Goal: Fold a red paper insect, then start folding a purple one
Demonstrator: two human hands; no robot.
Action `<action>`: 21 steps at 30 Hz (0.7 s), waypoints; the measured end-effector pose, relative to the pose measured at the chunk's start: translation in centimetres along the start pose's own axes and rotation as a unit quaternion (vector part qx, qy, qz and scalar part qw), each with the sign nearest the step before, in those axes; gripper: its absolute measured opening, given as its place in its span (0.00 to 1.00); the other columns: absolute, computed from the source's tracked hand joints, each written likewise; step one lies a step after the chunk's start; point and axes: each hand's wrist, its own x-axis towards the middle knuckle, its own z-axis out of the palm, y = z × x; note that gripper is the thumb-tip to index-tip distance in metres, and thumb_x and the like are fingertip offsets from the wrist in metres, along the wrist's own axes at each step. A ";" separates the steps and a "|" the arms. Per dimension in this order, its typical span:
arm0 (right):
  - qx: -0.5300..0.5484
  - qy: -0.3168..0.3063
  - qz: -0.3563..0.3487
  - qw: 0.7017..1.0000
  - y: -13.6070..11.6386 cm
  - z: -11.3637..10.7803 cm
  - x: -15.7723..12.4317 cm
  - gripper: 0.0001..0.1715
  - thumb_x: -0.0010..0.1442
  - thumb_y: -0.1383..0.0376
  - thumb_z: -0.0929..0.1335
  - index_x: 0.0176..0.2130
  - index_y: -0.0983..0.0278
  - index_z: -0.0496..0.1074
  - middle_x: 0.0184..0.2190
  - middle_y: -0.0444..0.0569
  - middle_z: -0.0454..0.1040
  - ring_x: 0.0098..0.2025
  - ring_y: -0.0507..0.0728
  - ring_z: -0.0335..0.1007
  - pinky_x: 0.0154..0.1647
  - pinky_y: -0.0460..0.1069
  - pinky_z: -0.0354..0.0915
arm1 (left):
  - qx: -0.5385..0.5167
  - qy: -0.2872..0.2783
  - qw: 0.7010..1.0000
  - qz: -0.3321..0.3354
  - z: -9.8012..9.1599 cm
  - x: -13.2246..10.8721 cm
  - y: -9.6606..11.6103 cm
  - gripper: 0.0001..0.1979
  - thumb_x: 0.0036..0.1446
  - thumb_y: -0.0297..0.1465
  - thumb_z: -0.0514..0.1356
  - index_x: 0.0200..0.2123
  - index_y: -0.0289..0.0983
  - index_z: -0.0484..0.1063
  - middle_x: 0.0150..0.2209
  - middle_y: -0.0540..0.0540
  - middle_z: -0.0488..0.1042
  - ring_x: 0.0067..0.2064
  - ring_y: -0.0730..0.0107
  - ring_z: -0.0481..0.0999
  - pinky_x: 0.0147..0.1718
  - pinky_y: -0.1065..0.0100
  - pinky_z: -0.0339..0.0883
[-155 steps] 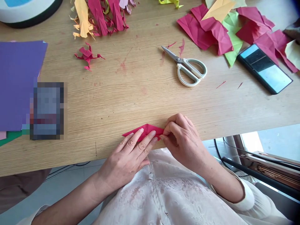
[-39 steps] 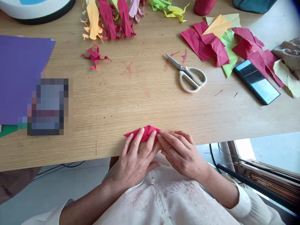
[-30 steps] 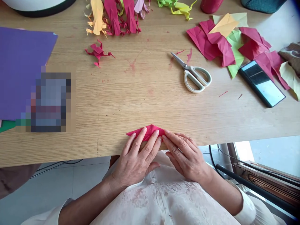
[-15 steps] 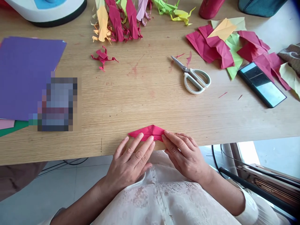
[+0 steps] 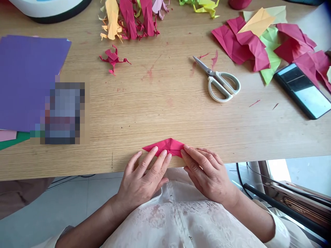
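Toward the far left a white rounded object (image 5: pixel 51 8) with a dark base is sitting partly out of view. Nearer, a purple sheet (image 5: pixel 28 82) is lying over a pink sheet (image 5: pixel 7 135) and a green sheet (image 5: pixel 15 140). A blurred rectangle (image 5: pixel 64 113) is overlapping their right side. Farther right, an orange paper figure (image 5: pixel 112 22) is lying at the far side of the table (image 5: pixel 134 106), with a small red paper frog (image 5: pixel 113 60) sitting nearer and two red paper figures (image 5: pixel 128 20) lying just to the right.

At the near edge, the left hand (image 5: pixel 143 177) is resting palm down with its fingers spread; some of the tips are touching the folded red paper (image 5: pixel 168 144), which is lying flat on the table between the hands, its point facing left. The right hand (image 5: pixel 207 168) is covering the paper's right end, its fingers lying close together; I cannot tell whether they are pinching it.

Farther off, scissors (image 5: pixel 224 81) are lying with blades together. Beyond them, creased red sheets (image 5: pixel 232 44) are lying beside a green sheet (image 5: pixel 272 48), an orange sheet (image 5: pixel 258 22) resting on top. A phone (image 5: pixel 303 90) is lying at the right.
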 end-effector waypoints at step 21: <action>-0.024 -0.029 -0.007 0.999 -0.3 0.0 -0.3 0.25 0.68 0.68 0.68 0.62 0.73 0.68 0.59 0.60 0.73 0.59 0.60 0.68 0.62 0.56 0.64 | 0.030 0.038 0.999 -0.001 -0.2 1.1 0.7 0.20 0.69 0.37 0.58 0.60 0.36 0.72 0.55 0.48 0.79 0.54 0.61 0.79 0.72 0.51 0.37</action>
